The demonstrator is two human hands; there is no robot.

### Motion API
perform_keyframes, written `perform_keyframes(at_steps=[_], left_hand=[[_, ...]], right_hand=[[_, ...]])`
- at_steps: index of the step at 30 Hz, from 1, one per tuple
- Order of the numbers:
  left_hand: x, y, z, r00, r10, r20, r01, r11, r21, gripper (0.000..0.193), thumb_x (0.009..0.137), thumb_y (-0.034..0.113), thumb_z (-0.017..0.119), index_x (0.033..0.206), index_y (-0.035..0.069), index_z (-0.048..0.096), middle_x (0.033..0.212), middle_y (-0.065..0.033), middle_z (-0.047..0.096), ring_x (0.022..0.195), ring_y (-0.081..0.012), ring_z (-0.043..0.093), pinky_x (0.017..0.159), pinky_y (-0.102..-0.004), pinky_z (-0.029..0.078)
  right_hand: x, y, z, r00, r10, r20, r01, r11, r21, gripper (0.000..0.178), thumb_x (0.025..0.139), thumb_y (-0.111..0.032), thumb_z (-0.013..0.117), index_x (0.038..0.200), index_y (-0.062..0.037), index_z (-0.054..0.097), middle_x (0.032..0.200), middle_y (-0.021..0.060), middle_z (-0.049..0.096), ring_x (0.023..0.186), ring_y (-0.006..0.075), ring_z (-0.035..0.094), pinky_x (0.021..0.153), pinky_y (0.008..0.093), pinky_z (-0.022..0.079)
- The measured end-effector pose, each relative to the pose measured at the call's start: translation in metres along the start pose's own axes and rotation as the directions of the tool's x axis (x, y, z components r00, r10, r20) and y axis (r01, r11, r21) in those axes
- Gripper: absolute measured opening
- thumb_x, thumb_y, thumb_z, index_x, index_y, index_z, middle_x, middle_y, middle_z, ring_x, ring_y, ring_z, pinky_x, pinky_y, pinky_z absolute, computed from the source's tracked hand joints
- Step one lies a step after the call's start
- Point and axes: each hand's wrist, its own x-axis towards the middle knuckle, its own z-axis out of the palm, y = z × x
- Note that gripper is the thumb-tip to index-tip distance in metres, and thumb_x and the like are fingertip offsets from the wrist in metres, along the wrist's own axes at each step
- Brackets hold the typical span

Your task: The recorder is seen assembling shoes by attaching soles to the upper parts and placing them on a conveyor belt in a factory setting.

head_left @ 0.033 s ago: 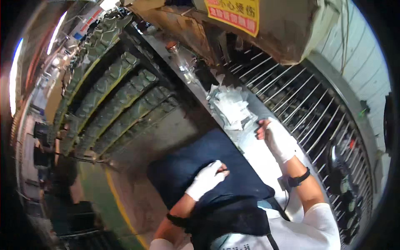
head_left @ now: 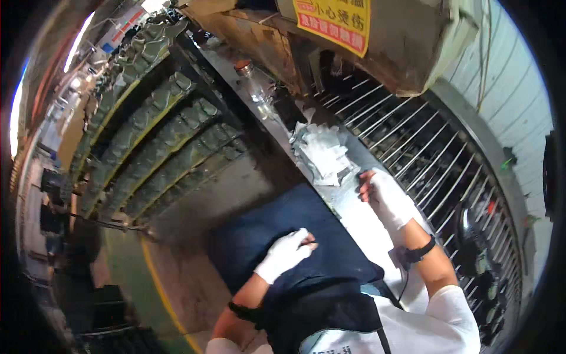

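Note:
My left hand, in a white glove with bare fingertips, is over a dark blue pad in front of me. Its fingers are curled in and pressed together; what they hold, if anything, is too small to make out. My right hand, gloved the same way, hovers at the metal bench on the right. Its bare fingers are loosely bent and slightly apart, with nothing visible in them. Just beyond those fingertips lies a loose pile of small white packets.
Left stands a rack of slanted shelves with grey-green moulded pieces. A clear bottle with a copper-coloured lid stands farther along the bench. To the right runs a metal-bar conveyor under a machine housing, with dark shoes on it.
The whole view has shifted slightly. My left hand sits a little farther left and lower; my right hand has hardly moved.

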Motion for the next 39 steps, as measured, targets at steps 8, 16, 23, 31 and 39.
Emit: perform_keyframes(at_steps=[8, 16, 23, 31, 39], left_hand=[[-0.027, -0.106, -0.014, 0.973, -0.229, -0.018, 0.201, 0.888, -0.414, 0.028, 0.102, 0.032, 0.067, 0.099, 0.005, 0.064, 0.082, -0.0095, 0.068, 0.076, -0.0225, 0.067, 0.074, -0.0402, 0.054], [0.000, -0.077, -0.008, 0.987, -0.162, 0.007, 0.156, 0.940, -0.303, 0.032, 0.105, 0.036, 0.062, 0.104, 0.003, 0.064, 0.090, -0.0076, 0.068, 0.074, -0.0165, 0.065, 0.072, -0.0361, 0.054], [-0.012, -0.091, -0.017, 0.981, -0.194, 0.014, 0.188, 0.927, -0.325, 0.025, 0.104, 0.028, 0.060, 0.109, 0.004, 0.064, 0.093, -0.0049, 0.069, 0.078, -0.0149, 0.065, 0.074, -0.0339, 0.055], [-0.001, -0.090, -0.012, 0.973, -0.229, 0.037, 0.226, 0.899, -0.374, 0.026, 0.106, 0.032, 0.061, 0.106, 0.006, 0.063, 0.089, -0.0022, 0.064, 0.077, -0.0126, 0.061, 0.073, -0.0305, 0.053], [0.001, -0.115, 0.005, 0.954, -0.277, 0.115, 0.299, 0.850, -0.433, 0.020, 0.108, 0.021, 0.051, 0.115, 0.007, 0.064, 0.093, -0.0011, 0.063, 0.079, -0.0107, 0.060, 0.074, -0.0283, 0.053]], right_hand=[[0.084, -0.064, 0.167, 0.840, -0.383, 0.384, 0.480, 0.195, -0.855, 0.033, 0.095, -0.035, 0.066, 0.097, -0.0024, 0.071, 0.081, 0.0151, 0.070, 0.074, 0.0286, 0.067, 0.073, 0.0401, 0.054], [0.154, 0.026, 0.136, 0.812, -0.474, 0.340, 0.146, -0.399, -0.905, 0.036, 0.102, -0.040, 0.056, 0.097, -0.0058, 0.067, 0.090, 0.0226, 0.073, 0.085, 0.0453, 0.070, 0.080, 0.0545, 0.055], [0.141, 0.020, 0.122, 0.741, -0.384, 0.550, 0.431, -0.356, -0.829, 0.035, 0.102, -0.040, 0.059, 0.097, -0.0074, 0.069, 0.087, 0.0221, 0.073, 0.082, 0.0437, 0.071, 0.075, 0.0541, 0.055], [0.146, -0.017, 0.115, 0.817, -0.184, 0.546, 0.443, -0.407, -0.799, 0.049, 0.098, -0.047, 0.055, 0.081, -0.0066, 0.076, 0.077, 0.0219, 0.072, 0.074, 0.0420, 0.072, 0.071, 0.0539, 0.056], [0.125, -0.007, 0.110, 0.859, -0.286, 0.425, 0.348, -0.280, -0.894, 0.048, 0.102, -0.049, 0.051, 0.091, -0.0094, 0.076, 0.082, 0.0198, 0.074, 0.080, 0.0408, 0.073, 0.076, 0.0525, 0.056]])
